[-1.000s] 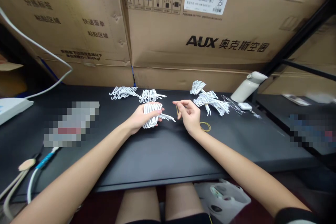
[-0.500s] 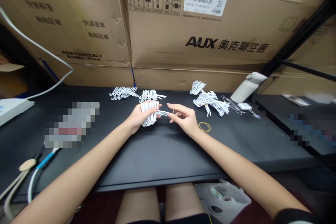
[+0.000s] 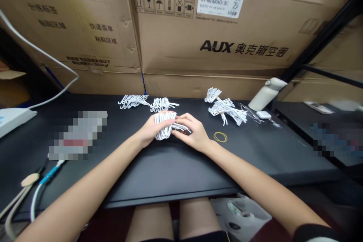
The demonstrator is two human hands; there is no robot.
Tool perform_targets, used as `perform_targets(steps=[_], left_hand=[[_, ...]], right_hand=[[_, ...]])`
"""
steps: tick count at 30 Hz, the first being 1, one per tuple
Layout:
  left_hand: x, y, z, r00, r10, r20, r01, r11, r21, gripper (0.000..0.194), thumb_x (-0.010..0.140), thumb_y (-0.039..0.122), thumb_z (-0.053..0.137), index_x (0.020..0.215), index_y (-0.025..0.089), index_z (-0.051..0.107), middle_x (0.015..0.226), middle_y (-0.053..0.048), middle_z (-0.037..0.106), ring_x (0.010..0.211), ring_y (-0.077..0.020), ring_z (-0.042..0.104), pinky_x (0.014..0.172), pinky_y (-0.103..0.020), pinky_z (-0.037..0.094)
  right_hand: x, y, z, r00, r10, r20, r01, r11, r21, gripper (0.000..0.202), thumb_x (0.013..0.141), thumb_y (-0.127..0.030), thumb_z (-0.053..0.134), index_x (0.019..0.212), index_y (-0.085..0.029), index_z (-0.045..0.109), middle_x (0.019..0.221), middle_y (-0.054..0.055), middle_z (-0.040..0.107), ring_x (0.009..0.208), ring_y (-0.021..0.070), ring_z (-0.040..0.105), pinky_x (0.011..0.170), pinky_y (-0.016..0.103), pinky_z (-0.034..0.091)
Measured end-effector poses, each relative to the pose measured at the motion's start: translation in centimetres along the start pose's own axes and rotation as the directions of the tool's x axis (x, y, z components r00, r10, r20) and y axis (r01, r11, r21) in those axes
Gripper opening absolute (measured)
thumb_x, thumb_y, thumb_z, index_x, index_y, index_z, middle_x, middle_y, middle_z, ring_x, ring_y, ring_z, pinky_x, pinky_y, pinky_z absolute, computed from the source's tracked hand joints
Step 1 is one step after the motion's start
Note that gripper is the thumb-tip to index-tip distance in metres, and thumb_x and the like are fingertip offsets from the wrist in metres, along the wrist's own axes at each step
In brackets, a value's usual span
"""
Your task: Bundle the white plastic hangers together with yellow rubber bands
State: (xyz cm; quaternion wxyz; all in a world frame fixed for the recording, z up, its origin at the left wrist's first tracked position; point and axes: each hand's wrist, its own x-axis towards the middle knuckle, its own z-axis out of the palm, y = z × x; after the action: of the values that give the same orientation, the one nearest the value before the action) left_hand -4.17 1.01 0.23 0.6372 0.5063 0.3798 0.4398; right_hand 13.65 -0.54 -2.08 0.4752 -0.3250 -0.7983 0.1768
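My left hand [image 3: 149, 130] is closed around a bundle of white hooks [image 3: 165, 130], rounded ends in the palm and thin ends pointing right. My right hand [image 3: 195, 134] is closed, its fingertips at the bundle's thin ends. Between those fingers, a yellow rubber band [image 3: 177, 121] is partly visible around the ends; how far it wraps is hidden. Behind my left hand lie two more groups of white hooks, one on the left [image 3: 133, 101] and one closer [image 3: 162, 104]. Several further white hook bundles [image 3: 227, 107] lie beyond my right hand.
A loose yellow rubber band [image 3: 220, 137] lies on the black table [image 3: 170, 170] right of my right hand. A white bottle [image 3: 265, 94] and a small white case [image 3: 263, 115] stand farther right. Cardboard boxes [image 3: 176, 56] wall off the back. A blurred-out flat object [image 3: 78, 136] and cables are left.
My right hand has moved left against the bundle, bringing the rubber band from beyond the thin ends to around them. The bundle has shifted slightly right and down in my left hand.
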Motion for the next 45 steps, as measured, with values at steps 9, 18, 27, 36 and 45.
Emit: perform_targets(steps=[9,18,27,36,45], left_hand=[[-0.1,-0.4,0.3,0.999,0.055,0.001,-0.054,0.993,0.109,0.044,0.065,0.037,0.079,0.101,0.015,0.066,0.092,-0.007,0.070,0.084,-0.0207,0.066,0.076,-0.030,0.052],[-0.3,-0.3,0.6,0.995,0.092,0.030,-0.096,0.970,0.223,0.041,0.066,0.036,0.077,0.101,0.017,0.066,0.095,-0.006,0.069,0.086,-0.0203,0.065,0.079,-0.029,0.049],[-0.1,-1.0,0.8,0.981,0.168,-0.093,-0.140,0.959,0.245,0.040,0.062,0.032,0.078,0.098,0.018,0.066,0.094,-0.006,0.070,0.083,-0.0213,0.066,0.075,-0.029,0.051],[0.5,-0.8,0.6,0.957,0.093,-0.275,-0.116,0.991,-0.068,0.038,0.067,0.030,0.073,0.101,0.017,0.062,0.108,-0.006,0.069,0.068,-0.0145,0.066,0.062,-0.027,0.053],[0.9,-0.4,0.3,0.879,0.030,-0.476,-0.142,0.969,-0.202,0.028,0.064,0.025,0.074,0.088,0.013,0.066,0.085,-0.003,0.071,0.066,-0.0127,0.065,0.054,-0.020,0.051]], right_hand=[[0.3,-0.8,0.3,0.977,0.209,0.044,-0.213,0.966,0.144,0.013,0.076,-0.027,0.062,0.085,-0.019,0.057,0.076,0.001,0.059,0.060,0.0114,0.054,0.057,0.025,0.044],[0.0,-1.0,0.7,0.932,0.342,0.118,-0.361,0.872,0.330,0.024,0.071,-0.026,0.065,0.080,-0.021,0.043,0.071,-0.004,0.057,0.058,0.0094,0.055,0.054,0.021,0.042],[0.5,-0.9,0.6,0.905,0.413,0.100,-0.420,0.834,0.358,0.023,0.067,-0.026,0.069,0.080,-0.020,0.051,0.066,-0.004,0.059,0.055,0.0101,0.057,0.050,0.021,0.045],[0.5,-1.3,0.8,0.645,0.550,0.530,-0.732,0.248,0.634,0.036,0.070,-0.044,0.073,0.077,-0.017,0.051,0.071,0.003,0.067,0.061,0.0138,0.068,0.042,0.016,0.047],[0.0,-2.0,1.0,0.742,0.542,0.395,-0.644,0.412,0.645,0.032,0.071,-0.035,0.071,0.095,-0.017,0.062,0.073,0.001,0.063,0.056,0.0109,0.064,0.030,0.012,0.026]])
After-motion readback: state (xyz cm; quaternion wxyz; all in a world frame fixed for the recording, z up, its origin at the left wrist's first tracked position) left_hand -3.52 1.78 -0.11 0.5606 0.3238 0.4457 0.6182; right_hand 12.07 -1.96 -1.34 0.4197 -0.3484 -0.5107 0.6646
